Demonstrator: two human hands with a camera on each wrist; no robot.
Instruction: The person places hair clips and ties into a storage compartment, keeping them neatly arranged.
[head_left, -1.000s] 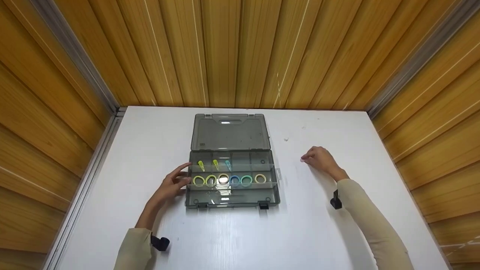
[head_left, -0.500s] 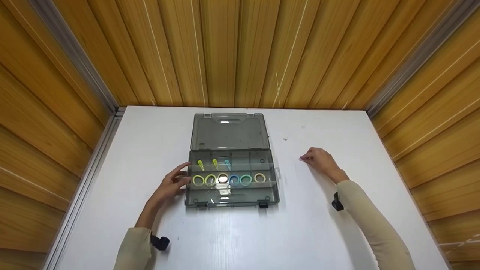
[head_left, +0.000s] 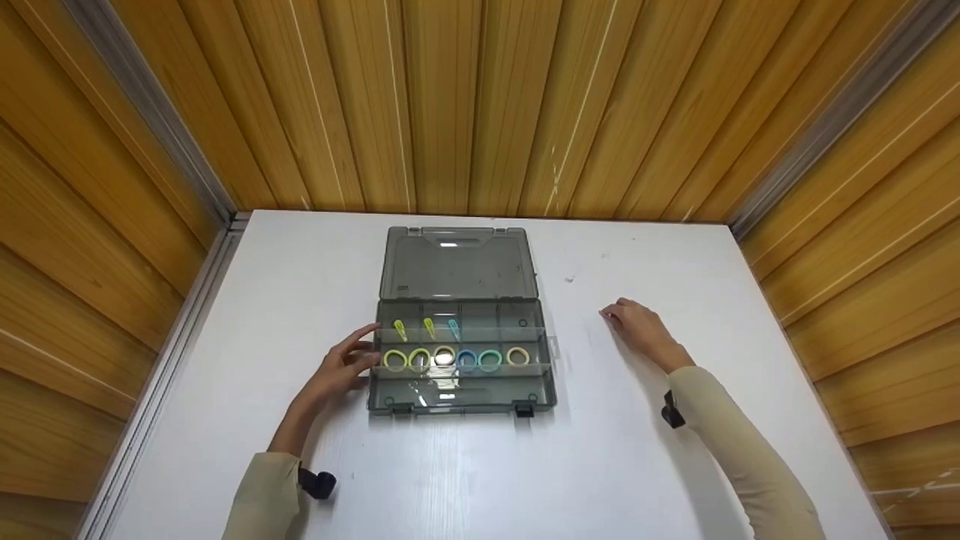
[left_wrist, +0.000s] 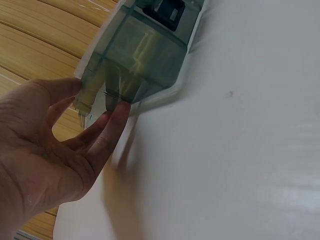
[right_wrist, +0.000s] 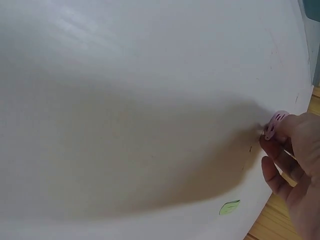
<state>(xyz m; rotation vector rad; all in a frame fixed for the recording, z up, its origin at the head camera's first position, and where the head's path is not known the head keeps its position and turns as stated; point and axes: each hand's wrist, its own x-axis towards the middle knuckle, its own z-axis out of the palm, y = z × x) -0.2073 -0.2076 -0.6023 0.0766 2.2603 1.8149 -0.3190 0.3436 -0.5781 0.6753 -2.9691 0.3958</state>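
Observation:
In the head view a grey see-through organizer box point(head_left: 460, 392) stands with its lid point(head_left: 459, 266) folded back. Two yellow hair clips point(head_left: 429, 328) and a blue hair clip point(head_left: 454, 328) lie in its back row. Several ring-shaped hair ties point(head_left: 490, 360) in yellow, cream, blue and green fill the middle row. My left hand point(head_left: 341, 367) touches the box's left side with spread, fairly straight fingers. To the right of the box, my right hand point(head_left: 637, 326) pinches a pink hair clip point(right_wrist: 275, 123) between thumb and finger, close above the tabletop.
On the white table point(head_left: 465, 480), a small flat green piece point(right_wrist: 229, 207) shows below my right hand in the right wrist view. A small speck point(head_left: 569, 279) lies right of the lid. Wood-patterned walls point(head_left: 480, 112) enclose the table at the back and sides.
My right hand has turned slightly, its fingertips with the pink hair clip shifting a little toward the back. My left hand stays against the box.

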